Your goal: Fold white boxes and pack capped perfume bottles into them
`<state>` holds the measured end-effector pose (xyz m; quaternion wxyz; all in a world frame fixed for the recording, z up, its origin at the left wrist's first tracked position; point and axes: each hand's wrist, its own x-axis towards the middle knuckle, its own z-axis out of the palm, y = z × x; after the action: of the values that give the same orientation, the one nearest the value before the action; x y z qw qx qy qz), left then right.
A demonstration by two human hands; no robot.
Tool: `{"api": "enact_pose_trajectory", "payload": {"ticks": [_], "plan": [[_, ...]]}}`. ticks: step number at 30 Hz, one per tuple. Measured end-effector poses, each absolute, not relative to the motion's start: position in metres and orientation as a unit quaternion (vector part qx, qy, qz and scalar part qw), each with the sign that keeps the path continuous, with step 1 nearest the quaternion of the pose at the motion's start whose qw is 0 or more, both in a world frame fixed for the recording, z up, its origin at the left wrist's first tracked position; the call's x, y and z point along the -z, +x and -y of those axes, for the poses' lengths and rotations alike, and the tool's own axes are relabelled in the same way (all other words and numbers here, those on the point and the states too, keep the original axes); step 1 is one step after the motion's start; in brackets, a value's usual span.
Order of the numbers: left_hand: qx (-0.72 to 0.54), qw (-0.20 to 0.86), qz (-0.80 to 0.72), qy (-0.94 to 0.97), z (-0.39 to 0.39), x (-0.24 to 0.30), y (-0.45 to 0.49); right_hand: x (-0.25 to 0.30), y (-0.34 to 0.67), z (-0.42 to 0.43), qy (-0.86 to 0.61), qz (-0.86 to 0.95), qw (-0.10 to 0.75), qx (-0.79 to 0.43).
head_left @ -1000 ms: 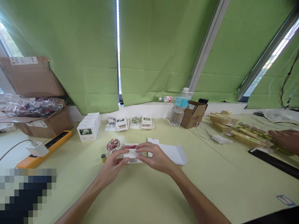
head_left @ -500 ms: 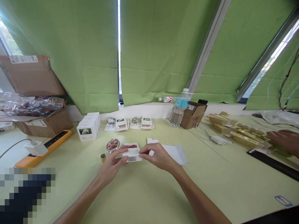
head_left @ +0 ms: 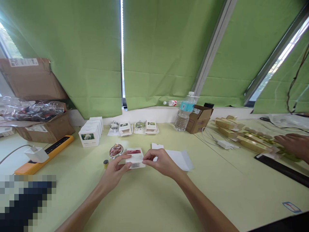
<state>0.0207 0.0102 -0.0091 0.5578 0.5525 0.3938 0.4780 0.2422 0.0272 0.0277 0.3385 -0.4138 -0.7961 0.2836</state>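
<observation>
Pale-yellow table (head_left: 224, 199) under green blinds (head_left: 82, 61), and on it a white carton (head_left: 135, 158) w/ barcode and red picture, held between both hands. Left hand (head_left: 113, 170) is curled, fingers on carton's left end. Right hand (head_left: 162, 160) reaches in from other side, bent at wrist, fingers pinching carton's right end, so both hands are closed on it. Cannot tell if carton is lifted or sits on table. Just left of carton: glass ornament (head_left: 116, 150) w/ red inside, and further left a small gold-and-dark cap (head_left: 105, 164). Right of carton: white paper sheet (head_left: 180, 160), near right hand. Behind carton: stack of white boxes (head_left: 89, 135). Far right of carton, another person's hand (head_left: 291, 145) is cut off by frame edge, over gold-coloured boxes (head_left: 251, 141).
</observation>
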Motion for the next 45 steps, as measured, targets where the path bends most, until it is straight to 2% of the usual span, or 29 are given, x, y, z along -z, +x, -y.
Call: {"api": "enact_pose_trajectory", "payload": {"ticks": [15, 22, 45], "plan": [[-0.483, 0.569, -0.382, 0.545, -0.0118, 0.0114, 0.0197, -0.029, 0.2428, -0.0275, -0.439, 0.77, 0.338, -0.316], [-0.489, 0.565, -0.384, 0.542, -0.011, 0.0095, 0.0204, -0.026, 0.2467, -0.0294, -0.465, 0.747, 0.287, -0.378], [-0.474, 0.563, -0.39, 0.553, -0.0119, 0.0146, 0.0198, -0.0265, 0.2445, -0.0275, -0.487, 0.753, 0.277, -0.347]]}}
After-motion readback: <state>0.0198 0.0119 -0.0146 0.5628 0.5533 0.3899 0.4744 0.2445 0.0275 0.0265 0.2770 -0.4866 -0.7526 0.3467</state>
